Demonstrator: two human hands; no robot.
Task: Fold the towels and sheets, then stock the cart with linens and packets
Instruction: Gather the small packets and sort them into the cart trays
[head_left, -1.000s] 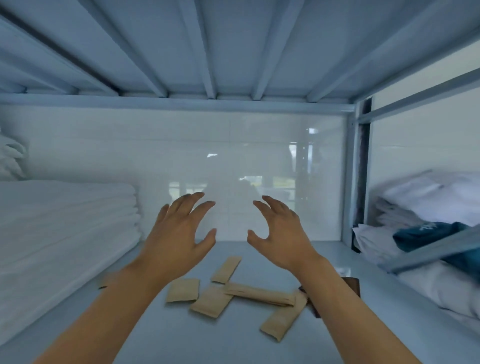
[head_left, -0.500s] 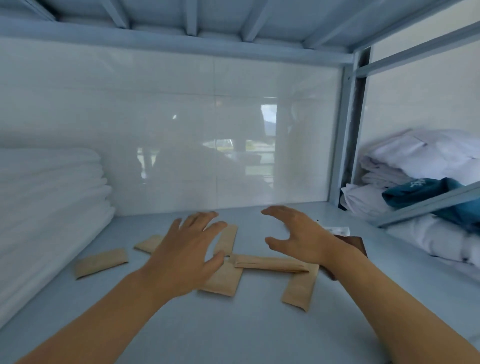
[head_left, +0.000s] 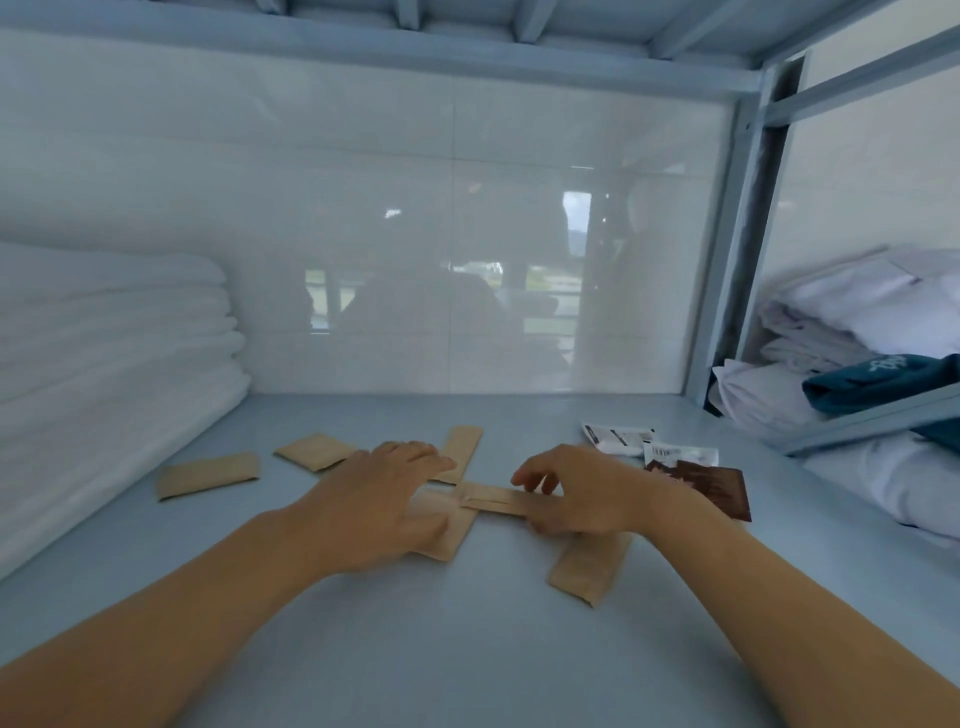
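Several tan paper packets lie scattered on the pale blue shelf (head_left: 467, 649). My left hand (head_left: 382, 501) lies flat with straight fingers on a packet (head_left: 441, 540) in the middle. My right hand (head_left: 576, 496) has curled fingers and pinches the right end of a long narrow packet (head_left: 493, 499) lying crosswise. Another packet (head_left: 589, 569) sits partly under my right wrist. Two more packets (head_left: 208, 474) (head_left: 314, 451) lie off to the left, and one (head_left: 462, 447) points away behind my left fingers. A stack of folded white towels (head_left: 98, 374) fills the shelf's left side.
A dark brown packet (head_left: 719, 491) and two white packets (head_left: 618, 437) (head_left: 680, 453) lie at the right. Past the blue metal post (head_left: 737, 249), the neighbouring bay holds white linens (head_left: 872, 312) and a teal cloth (head_left: 878, 379). A glossy white tiled wall closes the back.
Both hands came down from mid-air onto the packets. My left hand now rests flat on one, and my right fingers have closed on the long packet. The view tilted downward.
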